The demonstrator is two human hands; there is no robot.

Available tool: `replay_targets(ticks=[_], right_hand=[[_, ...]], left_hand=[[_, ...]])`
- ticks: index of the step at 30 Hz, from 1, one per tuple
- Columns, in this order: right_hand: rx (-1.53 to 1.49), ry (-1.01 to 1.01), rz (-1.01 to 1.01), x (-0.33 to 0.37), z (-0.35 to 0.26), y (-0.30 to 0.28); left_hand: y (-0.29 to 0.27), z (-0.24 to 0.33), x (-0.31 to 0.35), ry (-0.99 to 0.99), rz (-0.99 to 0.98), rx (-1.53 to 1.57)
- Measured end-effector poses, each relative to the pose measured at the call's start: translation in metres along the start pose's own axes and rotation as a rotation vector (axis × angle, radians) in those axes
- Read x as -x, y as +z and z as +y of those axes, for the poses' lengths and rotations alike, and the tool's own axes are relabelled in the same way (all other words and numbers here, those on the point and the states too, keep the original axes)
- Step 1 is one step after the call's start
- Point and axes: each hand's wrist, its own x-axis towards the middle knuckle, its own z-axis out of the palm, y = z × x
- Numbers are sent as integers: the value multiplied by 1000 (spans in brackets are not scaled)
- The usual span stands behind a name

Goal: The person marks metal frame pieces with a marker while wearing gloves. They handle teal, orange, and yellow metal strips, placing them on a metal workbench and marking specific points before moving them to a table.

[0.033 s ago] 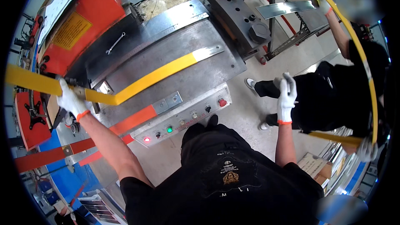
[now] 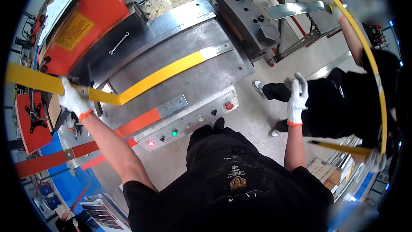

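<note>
My left hand (image 2: 74, 99), in a white glove with an orange cuff, is closed around a long yellow metal strip (image 2: 167, 72). The strip has a bend just right of that hand and ends in bare metal with a hole. Its right part lies over the grey machine bed (image 2: 214, 71); the left part runs out toward the picture's rim. Away from the machine, my right hand (image 2: 297, 96) is raised in a matching glove, fingers stretched up, with nothing visible in it. Nearer to me, an orange strip (image 2: 135, 122) with a bare metal end lies beside the control panel (image 2: 193, 122).
A wrench (image 2: 119, 44) rests on the dark machine surface beyond the bed. An orange machine cover (image 2: 92, 15) stands at the far left. To the right, a co-worker in black holds a long curved yellow strip (image 2: 372, 60). A cardboard box (image 2: 324, 169) sits behind my right arm.
The yellow strip's bare end has shifted slightly right. My right hand has moved a little, its fingers a bit lower. The co-worker's strip has also shifted slightly.
</note>
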Motion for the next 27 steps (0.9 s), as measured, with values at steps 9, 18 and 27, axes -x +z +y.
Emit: replay_targets(ticks=[9,18,27], right_hand=[[-178,51,38,-108,-3,22],[-160,138,-123,-207,55,48],[-76,288,-380,-344,120,70]], left_hand=[[85,-7,-2,97,96,59],[68,-21,-21,88,148,-27],[37,-20,-27,-18,61,41]])
